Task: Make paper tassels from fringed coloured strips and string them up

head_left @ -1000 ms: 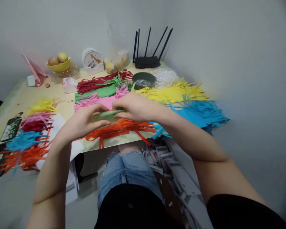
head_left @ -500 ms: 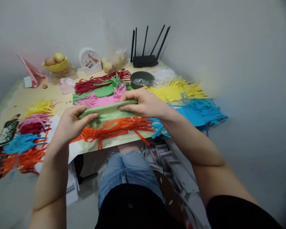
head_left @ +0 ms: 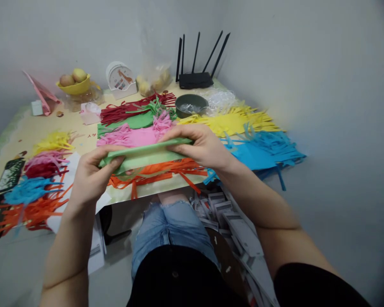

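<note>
Both my hands hold a folded light green paper sheet (head_left: 144, 154) above the front edge of the table (head_left: 25, 132). My left hand (head_left: 91, 172) pinches its left end, thumb on top. At the right end, my right hand (head_left: 200, 145) has its fingers curled over the fold. Just below the sheet lies a pile of orange fringed paper (head_left: 160, 170). Behind it sit pink fringed paper (head_left: 137, 135) and dark green paper (head_left: 131, 121).
Yellow (head_left: 233, 121) and blue fringed paper (head_left: 265, 147) cover the right of the table. Small coloured fringe bundles (head_left: 35, 187) and a phone (head_left: 9, 174) lie left. A bowl (head_left: 191, 104), router (head_left: 195, 79), fruit bowl (head_left: 73, 85) and clock (head_left: 120, 79) stand at the back. White card pieces (head_left: 233, 221) lie on the floor.
The two hands have lifted the green sheet off the orange pile and moved apart, so the folded sheet now stretches longer between them.
</note>
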`<state>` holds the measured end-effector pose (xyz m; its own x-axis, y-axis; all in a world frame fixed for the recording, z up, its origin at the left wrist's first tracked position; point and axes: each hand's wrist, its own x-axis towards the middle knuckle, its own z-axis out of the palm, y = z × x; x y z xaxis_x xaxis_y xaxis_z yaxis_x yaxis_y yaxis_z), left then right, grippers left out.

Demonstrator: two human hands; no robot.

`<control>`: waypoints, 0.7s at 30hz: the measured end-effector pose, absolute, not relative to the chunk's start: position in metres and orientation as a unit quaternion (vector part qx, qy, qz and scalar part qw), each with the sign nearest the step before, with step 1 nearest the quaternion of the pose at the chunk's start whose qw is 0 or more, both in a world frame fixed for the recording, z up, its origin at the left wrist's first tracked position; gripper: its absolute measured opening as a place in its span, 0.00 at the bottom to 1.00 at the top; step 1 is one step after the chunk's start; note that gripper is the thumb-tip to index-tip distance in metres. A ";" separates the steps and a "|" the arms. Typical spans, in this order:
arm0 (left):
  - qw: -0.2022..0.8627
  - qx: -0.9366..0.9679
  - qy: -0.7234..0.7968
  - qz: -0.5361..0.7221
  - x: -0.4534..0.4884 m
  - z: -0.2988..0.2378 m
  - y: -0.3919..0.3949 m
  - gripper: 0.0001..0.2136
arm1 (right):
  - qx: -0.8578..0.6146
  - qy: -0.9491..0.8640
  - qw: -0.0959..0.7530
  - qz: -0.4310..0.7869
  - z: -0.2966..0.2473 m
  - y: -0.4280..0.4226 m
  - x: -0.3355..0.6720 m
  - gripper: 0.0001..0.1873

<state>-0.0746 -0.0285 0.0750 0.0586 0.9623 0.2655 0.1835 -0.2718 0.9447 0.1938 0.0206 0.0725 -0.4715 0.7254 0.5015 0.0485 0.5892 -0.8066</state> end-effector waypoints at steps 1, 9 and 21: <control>0.404 0.611 0.454 0.508 -0.075 0.074 -0.029 0.11 | -0.241 -0.769 0.449 0.385 0.071 0.020 0.195 0.09; 0.394 0.650 0.417 0.499 -0.078 0.080 -0.033 0.04 | -0.194 -0.778 0.428 0.417 0.068 0.023 0.199 0.11; 0.120 0.721 0.510 0.452 -0.063 0.079 -0.036 0.09 | -0.293 -0.808 0.448 0.246 0.069 0.010 0.191 0.09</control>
<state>-0.0631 -0.0361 0.0785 0.0696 0.8453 0.5298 0.6274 -0.4500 0.6355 0.1905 0.0098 0.0691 -0.4269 0.6936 0.5802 0.2524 0.7076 -0.6600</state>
